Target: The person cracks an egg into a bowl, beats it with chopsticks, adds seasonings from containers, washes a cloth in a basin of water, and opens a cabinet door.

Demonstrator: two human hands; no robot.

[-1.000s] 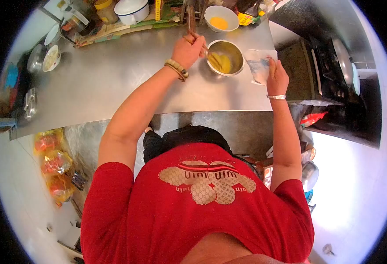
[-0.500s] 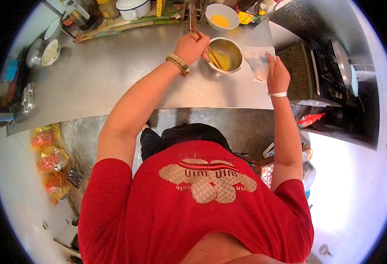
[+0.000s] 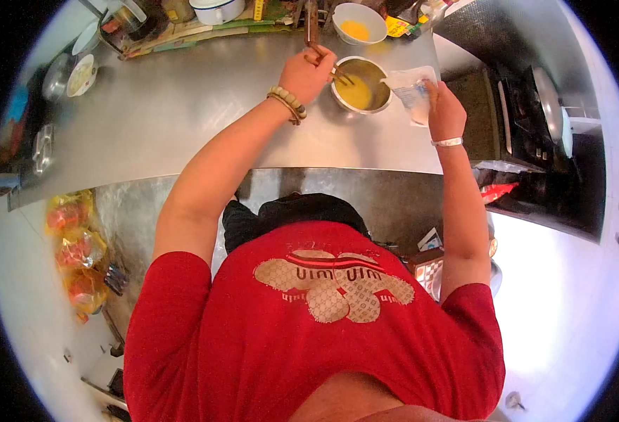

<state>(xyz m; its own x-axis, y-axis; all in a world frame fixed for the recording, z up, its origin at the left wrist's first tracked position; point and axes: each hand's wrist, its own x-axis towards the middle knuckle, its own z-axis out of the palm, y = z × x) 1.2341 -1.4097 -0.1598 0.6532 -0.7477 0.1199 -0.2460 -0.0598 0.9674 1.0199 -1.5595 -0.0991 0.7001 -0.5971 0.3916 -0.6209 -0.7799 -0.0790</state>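
Observation:
My left hand (image 3: pixel 308 76), wearing a beaded bracelet, is closed round wooden chopsticks (image 3: pixel 342 75). Their tips dip into yellow liquid (image 3: pixel 354 93), which looks like beaten egg, inside a metal bowl (image 3: pixel 388 100). To the right of that bowl, my right hand (image 3: pixel 447 112) pinches a pale plastic packet (image 3: pixel 413 90) with blue print. White contents show in its lower part. The packet's left corner reaches the bowl's right rim; whether it touches cannot be made out. Behind stands a white bowl (image 3: pixel 375 15) with orange-yellow bits in it.
The metal worktop (image 3: pixel 182 112) ends at a front edge close to my body. An enamel pot (image 3: pixel 216 11) and jars line the back. A small dish (image 3: pixel 82 76) sits at the left. A stove (image 3: pixel 527 133) stands on the right, and bagged goods (image 3: pixel 80 247) lie lower left.
The packet has tilted and its left corner has come to the metal bowl's rim. The chopsticks have shifted within the yellow liquid, which now looks more spread out.

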